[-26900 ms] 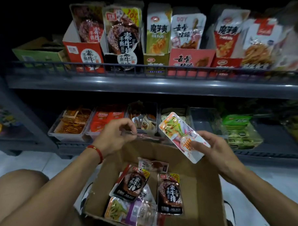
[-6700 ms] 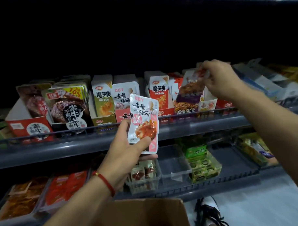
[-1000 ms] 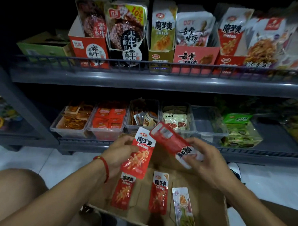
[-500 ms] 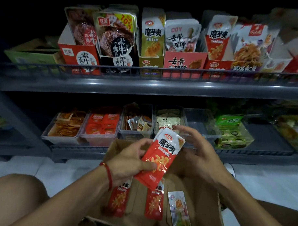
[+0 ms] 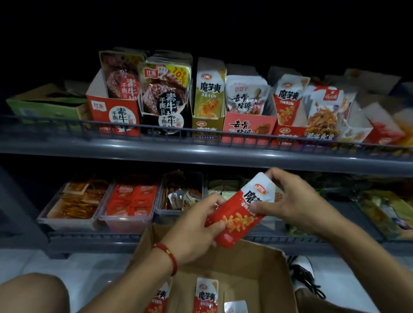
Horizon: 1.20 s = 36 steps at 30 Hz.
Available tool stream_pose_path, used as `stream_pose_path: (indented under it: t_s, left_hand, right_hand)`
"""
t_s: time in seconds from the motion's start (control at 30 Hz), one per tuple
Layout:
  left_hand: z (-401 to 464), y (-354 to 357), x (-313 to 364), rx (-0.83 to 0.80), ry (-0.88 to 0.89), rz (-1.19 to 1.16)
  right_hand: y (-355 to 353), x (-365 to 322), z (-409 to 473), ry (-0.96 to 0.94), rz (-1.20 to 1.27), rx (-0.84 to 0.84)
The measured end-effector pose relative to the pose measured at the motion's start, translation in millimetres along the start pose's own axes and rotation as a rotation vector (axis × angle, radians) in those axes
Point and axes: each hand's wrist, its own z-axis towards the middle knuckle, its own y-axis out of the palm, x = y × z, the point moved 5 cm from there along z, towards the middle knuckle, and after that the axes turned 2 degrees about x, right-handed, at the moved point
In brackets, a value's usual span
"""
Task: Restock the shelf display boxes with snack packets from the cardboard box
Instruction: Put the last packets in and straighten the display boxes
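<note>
Both hands hold a stack of red and white snack packets (image 5: 243,213) above the cardboard box (image 5: 258,255). My left hand (image 5: 198,224), with a red cord on its wrist, grips the lower red end. My right hand (image 5: 289,200) pinches the white top end. Three more packets lie in the box, among them a red one (image 5: 205,299). On the upper shelf (image 5: 200,154) stands a row of display boxes; a red one with matching red packets (image 5: 289,104) is right of centre.
Clear plastic tubs (image 5: 130,205) of small snacks line the lower shelf. A green carton (image 5: 47,105) sits at the upper shelf's left end. My knee (image 5: 30,300) is at the lower left, a shoe (image 5: 303,277) right of the box. A wire rail fronts the upper shelf.
The red packets from both hands are now stacked together and held by both hands, raised slightly. The view has tilted up, so less of the box shows.
</note>
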Motion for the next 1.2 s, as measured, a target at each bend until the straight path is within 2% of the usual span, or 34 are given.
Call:
stream_pose_path:
  t_s: [0.13, 0.37, 0.47, 0.6, 0.67, 0.77, 0.93, 1.03, 1.2]
  left_hand:
    - [15.6, -4.1, 32.5, 0.081, 0.168, 0.081]
    - [45.1, -22.8, 76.9, 0.241, 0.237, 0.050]
    - [47.5, -38.5, 70.1, 0.314, 0.207, 0.083]
    - [47.5, -55.3, 47.7, 0.364, 0.131, 0.036]
    - [48.4, -58.9, 38.0, 0.367, 0.090, 0.001]
    - [51.7, -59.0, 30.7, 0.341, 0.075, 0.004]
    - [56.4, -60.6, 26.1, 0.306, 0.071, 0.051]
    - [56.3, -58.8, 25.6, 0.290, 0.073, 0.078]
    - [54.7, -55.2, 23.8, 0.264, 0.082, 0.106]
  right_hand:
    - [-34.2, -16.4, 2.9, -0.008, 0.071, 0.012]
    - [-96.0, -39.3, 6.9, -0.100, 0.066, 0.149]
    - [-133.1, -44.5, 14.5, -0.155, -0.100, 0.328]
    - [-182.2, -53.7, 36.6, -0.181, -0.186, 0.571]
    - [-198.6, -61.3, 52.1, -0.192, -0.336, 0.640]
    - [-204.9, -70.9, 81.5, -0.193, -0.552, 0.613]
    - [-188.7, -70.8, 132.9, -0.090, -0.820, 0.439]
    - [-167.4, -68.6, 150.2, -0.093, -0.987, 0.359]
    - [-154.1, -69.2, 152.6, -0.190, -1.211, 0.509]
